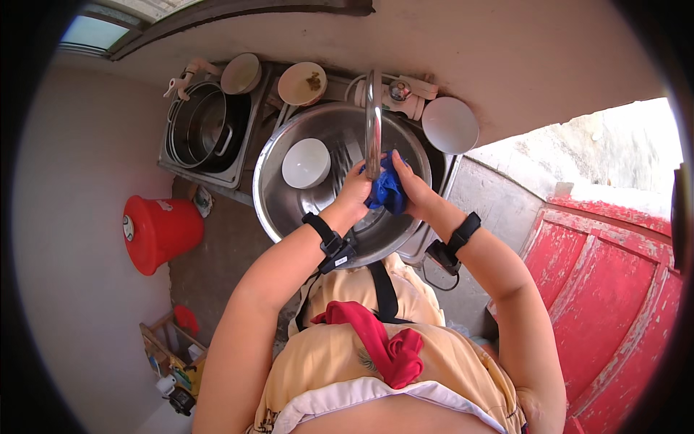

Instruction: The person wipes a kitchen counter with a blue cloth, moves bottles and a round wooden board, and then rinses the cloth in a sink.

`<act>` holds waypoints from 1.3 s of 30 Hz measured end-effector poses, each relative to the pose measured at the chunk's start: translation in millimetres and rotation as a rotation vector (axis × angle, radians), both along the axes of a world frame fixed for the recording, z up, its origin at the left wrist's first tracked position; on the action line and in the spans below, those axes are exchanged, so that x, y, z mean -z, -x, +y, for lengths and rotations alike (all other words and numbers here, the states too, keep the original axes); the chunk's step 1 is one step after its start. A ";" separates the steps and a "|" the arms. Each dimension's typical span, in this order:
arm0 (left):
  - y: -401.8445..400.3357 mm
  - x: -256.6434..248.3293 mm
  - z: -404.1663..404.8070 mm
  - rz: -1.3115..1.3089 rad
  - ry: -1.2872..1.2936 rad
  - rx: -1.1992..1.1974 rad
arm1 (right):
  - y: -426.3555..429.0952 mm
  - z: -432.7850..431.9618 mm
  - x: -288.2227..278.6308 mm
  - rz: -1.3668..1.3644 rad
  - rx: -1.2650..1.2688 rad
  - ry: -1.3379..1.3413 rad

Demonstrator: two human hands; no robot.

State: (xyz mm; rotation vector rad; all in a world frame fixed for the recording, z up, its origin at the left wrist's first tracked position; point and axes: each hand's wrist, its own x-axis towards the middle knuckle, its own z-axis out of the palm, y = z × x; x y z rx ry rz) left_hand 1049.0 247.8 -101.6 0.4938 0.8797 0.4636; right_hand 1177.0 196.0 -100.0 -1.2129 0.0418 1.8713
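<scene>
A bunched blue cloth is held between both hands beneath the spout of a chrome faucet. My left hand grips its left side, and my right hand presses on the other side. Both are above a large stainless steel basin. Inside the basin, to the left of my hands, sits a white bowl. The faucet hides part of the cloth and some of my left fingers. Whether water is running I cannot tell.
Left of the basin, a metal pot stands in another sink. Behind are a bowl with food scraps, another bowl and a white bowl. A red lidded bucket is at the left, a peeling red door at the right.
</scene>
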 end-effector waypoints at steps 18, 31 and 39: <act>25.5 -22.7 4.1 0.097 0.153 0.147 | -19.3 1.8 -17.3 -0.357 -0.540 -0.583; 50.2 -27.4 8.7 0.405 -0.295 0.216 | -78.2 100.7 -16.2 -2.267 -0.571 -0.592; 53.3 -24.2 2.1 0.424 -0.280 0.223 | -96.5 106.6 1.4 -2.258 -0.547 -0.842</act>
